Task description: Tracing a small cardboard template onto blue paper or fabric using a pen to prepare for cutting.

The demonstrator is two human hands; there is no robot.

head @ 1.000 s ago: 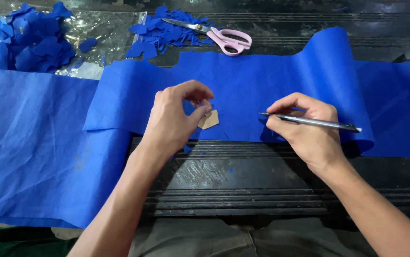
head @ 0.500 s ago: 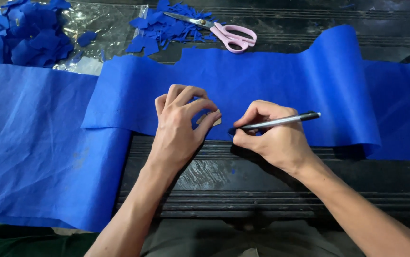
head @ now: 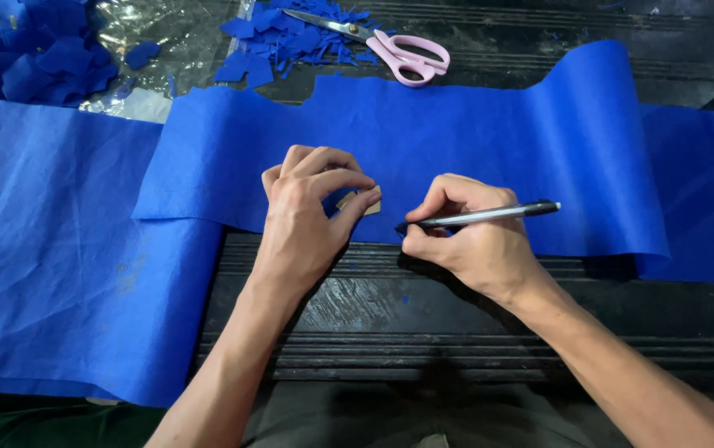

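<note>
Left hand (head: 307, 216) fingers clamped, pinning what looks like a small tan card template (head: 363, 202) onto blue fabric strip (head: 473, 141); right hand (head: 469, 236) closed around pen (head: 481, 216), tip just beside template.

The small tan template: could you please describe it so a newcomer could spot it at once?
Start at the long blue sheet across the dark bench. Near its front edge, the left hand presses down a small tan card piece. It is the only tan thing on the blue.
</note>
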